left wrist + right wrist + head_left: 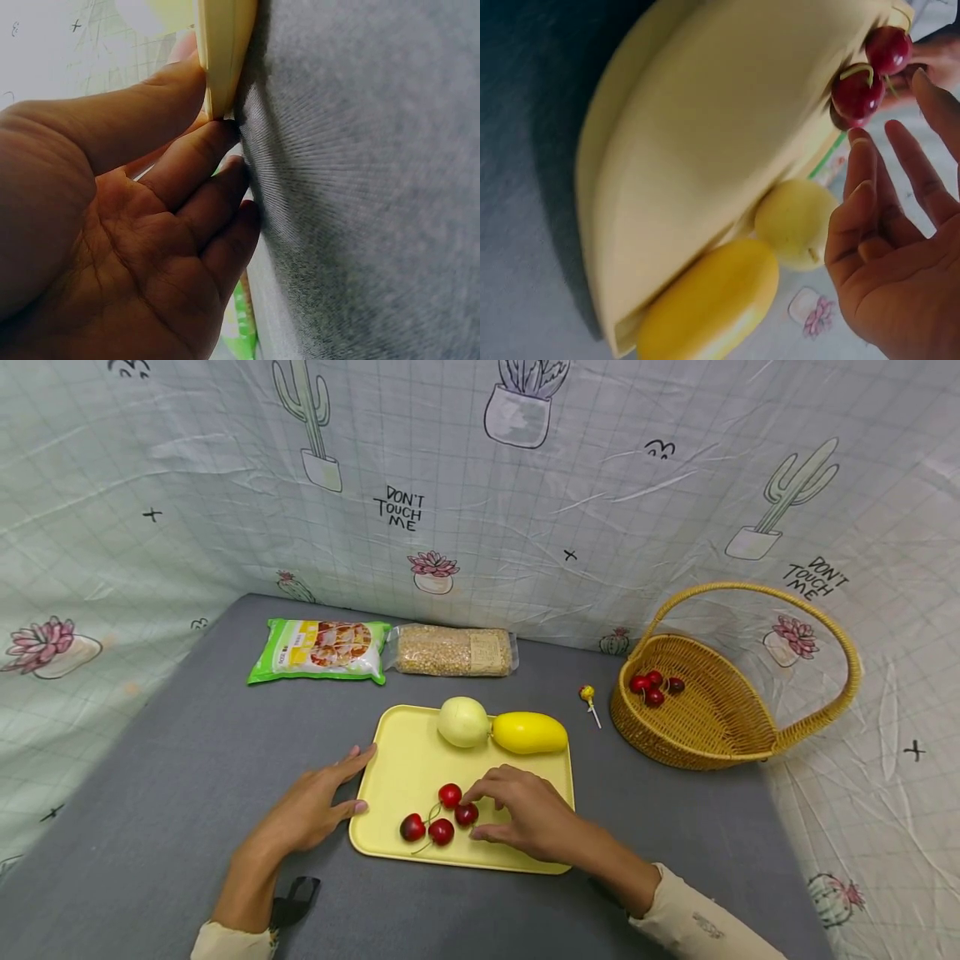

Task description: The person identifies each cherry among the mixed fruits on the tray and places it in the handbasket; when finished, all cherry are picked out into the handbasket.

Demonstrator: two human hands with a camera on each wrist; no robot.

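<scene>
Several red cherries (441, 832) with stems lie on a yellow tray (408, 760), near its front edge. My right hand (528, 814) is over the tray with curved fingers and thumb apart, close beside the rightmost cherry (467, 814). In the right wrist view a gap shows between thumb and fingers; whether a fingertip touches the cherry I cannot tell. At the tray's left rim, my left hand (311, 806) rests its thumb and index finger, fairly straight, against the edge. The left wrist view shows the other fingers by the rim (221, 60), low over the grey cloth.
A pale round fruit (462, 722) and a long yellow fruit (529, 732) lie at the tray's back. Right of it are a lollipop (588, 697) and a handled wicker basket (697, 752) containing several cherries. Behind lie a green bag (322, 652) and a grain pack (453, 651).
</scene>
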